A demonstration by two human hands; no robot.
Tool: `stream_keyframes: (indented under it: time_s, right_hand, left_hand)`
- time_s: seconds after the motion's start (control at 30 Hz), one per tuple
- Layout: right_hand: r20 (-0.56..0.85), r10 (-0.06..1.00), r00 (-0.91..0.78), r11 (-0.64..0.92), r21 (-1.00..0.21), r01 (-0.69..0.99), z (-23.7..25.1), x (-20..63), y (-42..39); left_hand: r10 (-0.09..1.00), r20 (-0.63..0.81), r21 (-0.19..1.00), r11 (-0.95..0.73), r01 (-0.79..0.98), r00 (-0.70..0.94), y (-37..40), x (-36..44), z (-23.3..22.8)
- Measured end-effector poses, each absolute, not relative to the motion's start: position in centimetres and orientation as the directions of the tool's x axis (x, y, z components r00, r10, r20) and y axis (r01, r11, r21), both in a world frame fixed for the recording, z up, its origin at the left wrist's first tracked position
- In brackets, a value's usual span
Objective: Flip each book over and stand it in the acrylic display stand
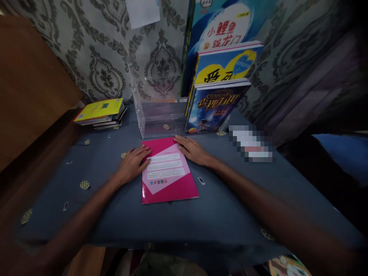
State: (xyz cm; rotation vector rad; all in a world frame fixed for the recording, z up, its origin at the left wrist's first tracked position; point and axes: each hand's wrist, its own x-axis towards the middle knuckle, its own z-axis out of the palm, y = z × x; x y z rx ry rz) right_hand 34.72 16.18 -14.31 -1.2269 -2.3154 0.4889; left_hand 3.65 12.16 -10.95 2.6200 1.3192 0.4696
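Pink, probably light and slick, the booklet [169, 170] behind the near edge of the tabletop [120, 214] should suit side grips — left hand [133, 164] and right hand [194, 150] rest on it, fingers extended.

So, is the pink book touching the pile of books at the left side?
Apart. The head view shows dark tablecloth between the pink book and the pile of books.
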Motion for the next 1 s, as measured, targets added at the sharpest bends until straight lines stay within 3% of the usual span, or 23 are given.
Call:
stream_keyframes:
  time_s: [0.4,0.7,0.83,1.0]
  right_hand:
    - [0.255,0.829,-0.497,0.553,-0.496,0.669,-14.7,34.9,16.5]
    - [0.248,0.835,-0.492,0.547,-0.474,0.690,-15.0,34.9,16.6]
    - [0.254,0.841,-0.478,0.540,-0.448,0.712,-14.8,34.6,16.4]
    - [0.282,0.853,-0.440,0.522,-0.428,0.738,-13.0,34.1,15.5]
  left_hand:
    - [0.638,0.156,0.253,-0.764,0.594,0.754,14.6,11.9,-10.5]
    - [0.467,0.113,0.376,-0.837,0.397,0.877,7.3,12.8,-9.6]
    - [0.458,0.112,0.439,-0.819,0.369,0.882,4.7,13.0,-9.4]
    - [0.476,0.096,0.419,-0.816,0.398,0.874,4.0,13.3,-8.7]
